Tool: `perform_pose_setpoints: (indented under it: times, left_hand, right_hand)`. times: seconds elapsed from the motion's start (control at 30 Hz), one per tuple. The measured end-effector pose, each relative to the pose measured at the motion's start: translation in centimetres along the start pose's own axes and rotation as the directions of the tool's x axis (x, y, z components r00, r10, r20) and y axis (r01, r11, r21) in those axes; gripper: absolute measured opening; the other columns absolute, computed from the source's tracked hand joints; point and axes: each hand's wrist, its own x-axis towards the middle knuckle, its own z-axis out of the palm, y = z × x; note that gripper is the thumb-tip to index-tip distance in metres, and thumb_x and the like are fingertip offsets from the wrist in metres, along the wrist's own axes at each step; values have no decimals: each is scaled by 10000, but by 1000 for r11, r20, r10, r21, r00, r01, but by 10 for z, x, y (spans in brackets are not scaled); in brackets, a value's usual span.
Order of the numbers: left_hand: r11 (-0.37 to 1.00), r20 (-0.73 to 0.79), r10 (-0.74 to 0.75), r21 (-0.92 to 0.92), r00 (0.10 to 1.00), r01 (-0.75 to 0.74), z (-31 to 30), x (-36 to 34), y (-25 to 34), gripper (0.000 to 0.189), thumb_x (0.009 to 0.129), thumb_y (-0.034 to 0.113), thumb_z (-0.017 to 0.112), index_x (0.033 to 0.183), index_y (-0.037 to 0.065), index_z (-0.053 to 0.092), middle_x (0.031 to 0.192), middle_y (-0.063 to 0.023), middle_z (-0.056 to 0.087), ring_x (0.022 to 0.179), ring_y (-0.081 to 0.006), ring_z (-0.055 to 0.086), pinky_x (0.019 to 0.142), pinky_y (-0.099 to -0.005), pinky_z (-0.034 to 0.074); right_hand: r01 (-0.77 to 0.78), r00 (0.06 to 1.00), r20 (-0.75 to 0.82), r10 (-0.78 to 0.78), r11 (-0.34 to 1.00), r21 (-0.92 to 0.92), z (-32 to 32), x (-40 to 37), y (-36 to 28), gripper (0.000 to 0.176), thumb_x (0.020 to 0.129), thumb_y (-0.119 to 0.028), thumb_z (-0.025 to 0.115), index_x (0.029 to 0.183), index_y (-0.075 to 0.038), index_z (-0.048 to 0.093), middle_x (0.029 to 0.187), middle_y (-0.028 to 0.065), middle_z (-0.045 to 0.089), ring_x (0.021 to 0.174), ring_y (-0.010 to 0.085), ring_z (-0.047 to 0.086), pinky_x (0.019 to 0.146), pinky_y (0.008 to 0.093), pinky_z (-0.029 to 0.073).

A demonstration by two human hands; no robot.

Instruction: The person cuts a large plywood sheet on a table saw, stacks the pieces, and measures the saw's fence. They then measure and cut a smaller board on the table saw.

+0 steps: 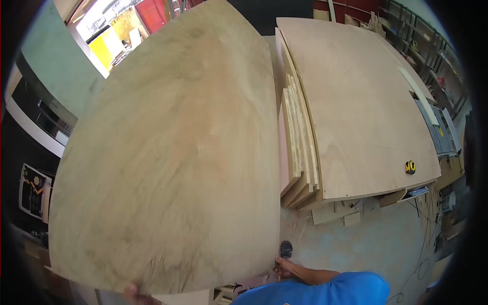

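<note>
A large plywood sheet (173,152) fills the left and middle of the head view. At its lower left edge my left hand (133,294) grips the sheet, with fingertips showing on top. My right hand (282,265) holds the sheet's lower right corner, the arm reaching in from a blue sleeve. Most of the fingers of both hands are hidden by the sheet or the frame's edge.
To the right stands a workbench with a wooden top (366,117), a yellow tape measure (410,167) on it. Several boards (300,137) lean against its left side. Cables (419,264) lie on the floor, and shelves (427,40) stand at the upper right.
</note>
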Motion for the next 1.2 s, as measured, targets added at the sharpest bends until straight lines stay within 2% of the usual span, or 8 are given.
perform_pose_setpoints:
  times: [0.07, 0.3, 0.47, 0.67, 0.93, 1.07, 1.13, 1.2]
  left_hand:
    - [842, -75, 45, 539, 996, 3, -33, -9, 44, 825, 868, 563, 653, 1499, 97, 398, 1431, -221, 517, 1273, -399, 528, 1073, -596, 380]
    - [886, 144, 86, 442, 986, -142, 114, 81, -62, 695, 768, 6, 645, 1413, -60, 396, 1312, -178, 547, 1152, -280, 582, 1022, -399, 450]
    - [642, 448, -275, 745, 851, -184, 265, 166, -172, 221, 891, 94, 654, 1020, -85, 659, 889, -44, 679, 806, -105, 595, 715, -261, 476]
    - [775, 515, -85, 573, 853, -268, 303, 180, -293, 220, 909, 142, 639, 930, -74, 675, 806, -15, 667, 692, -65, 550, 618, -251, 450]
    - [649, 548, -298, 717, 782, -254, 271, 137, -466, 234, 855, 216, 669, 982, 24, 707, 683, -125, 664, 605, -213, 643, 610, -355, 519]
    - [542, 537, -735, 832, 415, -116, 182, 80, -575, 824, 846, 402, 727, 1509, 94, 347, 1060, -202, 700, 946, -292, 700, 786, -373, 530]
    - [563, 719, -643, 678, 264, -473, 138, 64, -603, 970, 871, 497, 685, 1555, 75, 141, 1225, -220, 628, 1115, -314, 628, 908, -378, 491]
    - [591, 704, -689, 684, 173, -427, 135, 55, -596, 1046, 898, 575, 623, 1574, 47, 24, 1374, -234, 525, 1265, -332, 530, 1019, -381, 431]
  right_hand:
    - [-47, 996, 70, 50, 998, -43, 5, -7, 30, 324, 1001, -539, 489, 1103, -231, 499, 821, -7, 501, 638, 159, 461, 515, 320, 365]
    - [82, 996, 38, -82, 997, 7, 36, 87, -14, 309, 1032, -465, 472, 1029, -156, 477, 797, 30, 475, 590, 161, 442, 452, 305, 343]
    - [92, 995, 19, -99, 969, 230, 50, 138, -110, 384, 1023, -505, 456, 1055, -123, 478, 789, 46, 488, 593, 159, 461, 430, 283, 348]
    - [114, 993, -2, -119, 947, 300, -7, 217, -192, 452, 1010, -557, 444, 1071, -115, 518, 838, 76, 565, 504, 145, 417, 377, 249, 289]
    - [264, 732, -506, -455, 875, -405, -26, 72, -222, 456, 986, -497, 510, 1117, -73, 613, 803, 46, 589, 481, 105, 406, 395, 285, 323]
    - [213, 712, -573, -406, 903, -374, -62, -20, -138, 462, 986, -467, 526, 1195, -71, 640, 869, 86, 693, 426, 95, 384, 399, 287, 332]
    - [150, 600, -725, -338, 938, -314, -81, -54, -83, 423, 991, -440, 525, 1129, -62, 654, 867, 108, 701, 421, 110, 414, 394, 298, 344]
    - [33, 523, -817, -241, 964, -263, -100, -85, -21, 426, 991, -434, 527, 1115, -47, 654, 869, 115, 700, 425, 134, 432, 393, 318, 353]
